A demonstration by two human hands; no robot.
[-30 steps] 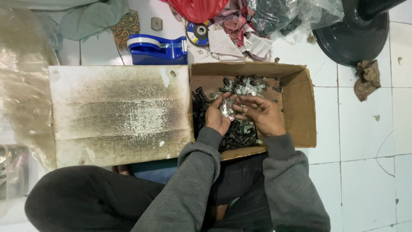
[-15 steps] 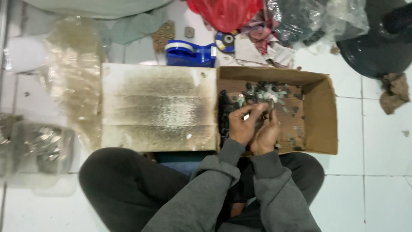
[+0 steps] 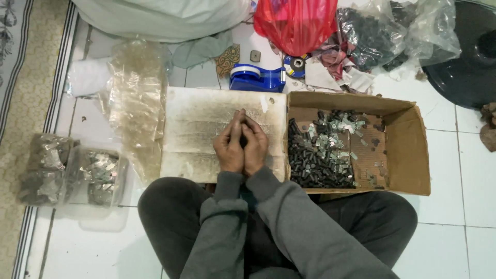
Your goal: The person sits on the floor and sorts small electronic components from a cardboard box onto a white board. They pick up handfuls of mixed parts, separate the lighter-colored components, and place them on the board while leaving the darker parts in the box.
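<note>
My left hand and my right hand are pressed side by side with the fingers closed, resting on a stained white board on the floor. Whatever lies between the palms is hidden. Just right of the hands stands an open cardboard box. It holds several small black parts and silvery metal pieces.
A blue tape dispenser and a red plastic bag lie beyond the board. Crumpled clear plastic sits to its left. A clear tub of metal pieces and filled bags are at far left. A dark round base stands at top right.
Both hands have left the cardboard box and moved left onto the white board, still held together. The camera view has shifted so the board is now central.
</note>
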